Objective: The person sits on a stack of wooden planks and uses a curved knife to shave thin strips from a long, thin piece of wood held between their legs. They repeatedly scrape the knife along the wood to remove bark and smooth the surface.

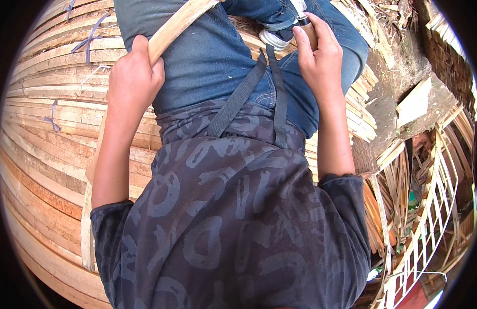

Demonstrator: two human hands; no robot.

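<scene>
My left hand (133,77) is closed round a pale wooden stick (182,26) that slants up to the right over my jeans-clad left thigh. A pale strip shows again beside my left forearm; I cannot tell whether it is the same piece. My right hand (323,59) holds a tool by its brown wooden handle (309,35), above the right leg of my jeans (349,44). A dark collar and a whitish part sit above the handle, and the top of the frame cuts off the rest of the tool. The two hands are well apart.
Bundles of sawn wooden strips (38,129), tied with bluish cord, lie on the left. A white-soled shoe (274,40) is between my legs. Stones (387,113), split wood pieces and a slatted light-coloured frame (429,216) are on the right.
</scene>
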